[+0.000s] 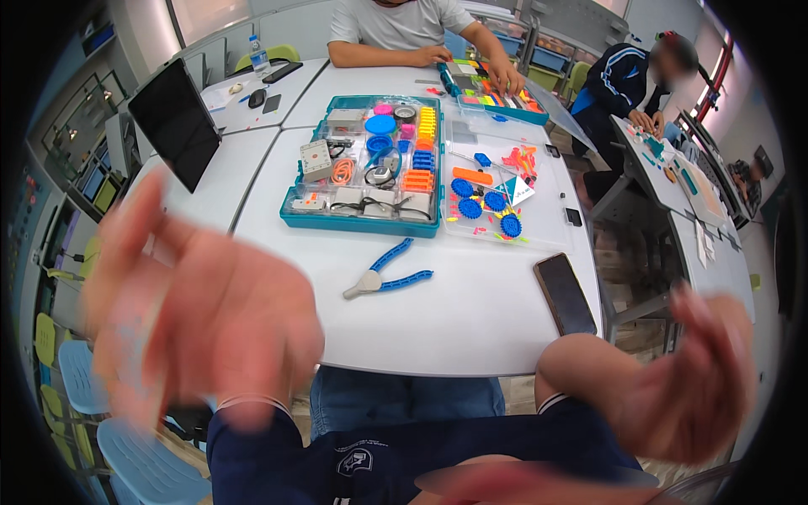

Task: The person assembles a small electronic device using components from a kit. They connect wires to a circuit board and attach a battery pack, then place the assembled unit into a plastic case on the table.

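Both of my hands are raised close to the camera and smeared by motion. My left hand (210, 311) hangs over the table's left front side, fingers apart, with nothing visible in it. Out past the right table edge is my right hand (694, 383), its blurred fingers looking spread and holding nothing I can see. Between them on the white table (480, 328) lie blue-handled pliers (387, 271) with the handles spread. A dark phone (564, 295) rests near the right edge. Farther back sits a teal parts case (362, 222) full of coloured building pieces and a grey block (316, 160).
The case's clear lid (539, 234) holds blue gears (495, 201) and small pink pieces. Opposite, a person (404, 38) reaches into a second case (513, 109). A black screen (177, 122) stands at left. Blue chairs (147, 463) are lower left; another person (627, 80) works at right.
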### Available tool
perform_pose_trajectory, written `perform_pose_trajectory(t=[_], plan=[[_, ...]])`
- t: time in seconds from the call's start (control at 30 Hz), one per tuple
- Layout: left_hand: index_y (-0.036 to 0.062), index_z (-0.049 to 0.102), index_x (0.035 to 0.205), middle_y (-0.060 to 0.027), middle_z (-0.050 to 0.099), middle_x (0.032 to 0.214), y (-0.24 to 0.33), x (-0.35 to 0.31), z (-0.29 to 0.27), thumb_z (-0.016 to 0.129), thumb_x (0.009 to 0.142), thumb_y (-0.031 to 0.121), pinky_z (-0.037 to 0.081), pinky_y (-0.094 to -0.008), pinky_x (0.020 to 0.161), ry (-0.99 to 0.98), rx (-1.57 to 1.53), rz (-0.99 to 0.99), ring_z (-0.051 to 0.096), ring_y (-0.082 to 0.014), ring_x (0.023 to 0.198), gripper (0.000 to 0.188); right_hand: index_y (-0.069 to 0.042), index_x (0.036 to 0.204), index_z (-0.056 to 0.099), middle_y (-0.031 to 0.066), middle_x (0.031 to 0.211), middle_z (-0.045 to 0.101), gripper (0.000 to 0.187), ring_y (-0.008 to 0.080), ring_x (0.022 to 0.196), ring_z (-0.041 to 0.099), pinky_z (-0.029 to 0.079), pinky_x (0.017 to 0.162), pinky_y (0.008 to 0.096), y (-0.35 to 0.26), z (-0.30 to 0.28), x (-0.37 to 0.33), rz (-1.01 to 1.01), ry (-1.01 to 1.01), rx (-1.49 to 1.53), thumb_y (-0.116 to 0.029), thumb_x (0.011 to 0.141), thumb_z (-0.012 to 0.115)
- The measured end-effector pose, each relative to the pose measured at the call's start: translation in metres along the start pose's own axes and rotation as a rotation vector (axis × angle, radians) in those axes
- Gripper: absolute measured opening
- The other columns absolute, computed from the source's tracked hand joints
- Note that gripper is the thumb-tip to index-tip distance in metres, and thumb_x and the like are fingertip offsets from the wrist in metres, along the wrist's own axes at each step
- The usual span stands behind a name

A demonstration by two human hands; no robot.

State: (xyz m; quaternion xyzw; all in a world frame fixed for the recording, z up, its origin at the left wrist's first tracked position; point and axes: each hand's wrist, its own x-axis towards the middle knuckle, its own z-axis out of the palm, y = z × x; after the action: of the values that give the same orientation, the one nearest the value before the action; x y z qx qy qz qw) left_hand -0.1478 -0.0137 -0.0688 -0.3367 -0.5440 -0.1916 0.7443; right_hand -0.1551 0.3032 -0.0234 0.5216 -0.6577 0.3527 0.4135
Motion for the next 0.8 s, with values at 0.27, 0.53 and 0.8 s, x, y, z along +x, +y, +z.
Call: perform_pose_trajectory(t=[0.27, 0.53, 0.8], plan=[[0.0135, 0.059, 0.125, -0.0074, 0.063, 0.130, 0.033, 0.020, -0.021, 0.062, 0.102, 0.027, 0.033, -0.0474, 0.118, 0.028, -0.051, 0.117, 0.052, -0.0283, 0.132, 0.027, 0.004, 0.143, 0.044, 0.0318, 0.141, 0.046, 0.049, 0.0459, 0.123, 0.049, 0.038, 0.105, 0.0540, 0.022, -0.005, -0.036, -0.320, 0.603, -0.020, -0.018, 0.102, 0.056], [0.0164, 0.060, 0.127, -0.0042, 0.062, 0.132, 0.020, 0.016, -0.035, 0.061, 0.103, 0.030, 0.029, -0.0469, 0.119, 0.053, -0.006, 0.068, 0.051, -0.0255, 0.133, 0.028, -0.004, 0.164, 0.010, 0.0286, 0.169, 0.005, 0.065, 0.0368, 0.159, 0.009, 0.027, 0.125, 0.0348, 0.032, -0.021, -0.034, -0.432, 0.052, -0.233, -0.024, 0.110, 0.040], [0.0192, 0.060, 0.129, -0.0009, 0.062, 0.134, 0.025, 0.022, -0.041, 0.060, 0.103, 0.032, 0.026, -0.0464, 0.121, 0.047, 0.017, 0.030, 0.050, -0.0227, 0.134, 0.029, -0.005, 0.164, 0.011, 0.0270, 0.170, 0.002, 0.062, 0.0357, 0.159, 0.007, 0.025, 0.127, 0.0376, 0.027, 0.021, -0.032, -0.357, 0.315, -0.347, -0.018, 0.110, 0.038]])
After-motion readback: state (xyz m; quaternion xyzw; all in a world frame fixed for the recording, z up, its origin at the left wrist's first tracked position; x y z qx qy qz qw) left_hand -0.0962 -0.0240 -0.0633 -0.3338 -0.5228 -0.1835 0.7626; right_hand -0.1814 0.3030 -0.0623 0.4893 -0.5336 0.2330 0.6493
